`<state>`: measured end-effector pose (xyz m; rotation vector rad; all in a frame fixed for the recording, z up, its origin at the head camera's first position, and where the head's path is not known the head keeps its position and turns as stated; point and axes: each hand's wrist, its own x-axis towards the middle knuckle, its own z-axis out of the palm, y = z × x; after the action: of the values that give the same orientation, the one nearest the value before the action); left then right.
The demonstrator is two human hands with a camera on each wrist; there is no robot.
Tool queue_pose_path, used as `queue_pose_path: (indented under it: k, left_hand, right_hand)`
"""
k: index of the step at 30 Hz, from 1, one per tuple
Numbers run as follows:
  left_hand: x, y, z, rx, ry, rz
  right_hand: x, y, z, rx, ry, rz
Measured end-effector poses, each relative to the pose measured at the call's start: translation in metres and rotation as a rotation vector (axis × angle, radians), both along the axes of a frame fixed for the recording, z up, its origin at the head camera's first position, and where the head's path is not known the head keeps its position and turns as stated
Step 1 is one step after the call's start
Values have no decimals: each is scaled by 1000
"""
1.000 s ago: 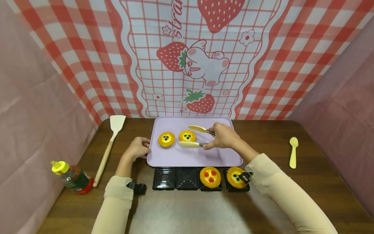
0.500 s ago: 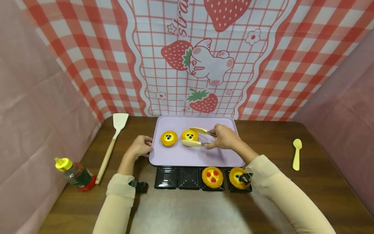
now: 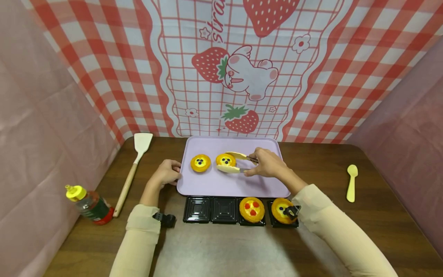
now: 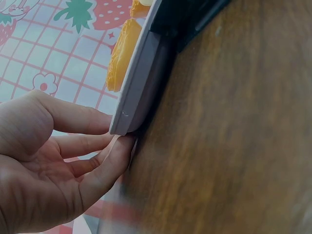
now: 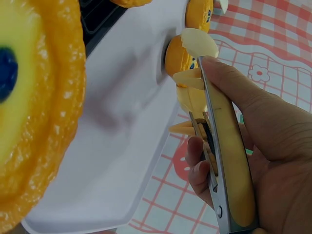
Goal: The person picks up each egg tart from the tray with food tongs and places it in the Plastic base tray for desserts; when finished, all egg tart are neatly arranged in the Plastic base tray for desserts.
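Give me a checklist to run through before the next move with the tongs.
1. Tongs in the right hand: ok, gripped.
2. Right-hand tart on the tray between the tongs' tips: ok.
3. Tips pressing firmly on that tart: cannot tell.
4. Left hand on the tray: ok, at its left edge.
5. Leftmost black holder free for a tart: ok, none on it.
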<state>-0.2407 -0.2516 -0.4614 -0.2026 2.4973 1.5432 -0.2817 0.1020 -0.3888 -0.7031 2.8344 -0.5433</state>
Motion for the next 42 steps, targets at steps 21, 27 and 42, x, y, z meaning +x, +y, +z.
queue_pose_path:
  k: [21,27,42]
  left_hand:
    - [1,0,0,0,2,-1]
    - [2,0,0,-15,5,6]
    - [3,0,0,9,8,-3]
  right_hand:
    - [23,25,43,46,94,11]
    - [40,36,63,49,152,38]
    - [92,52,86,-8,211,200]
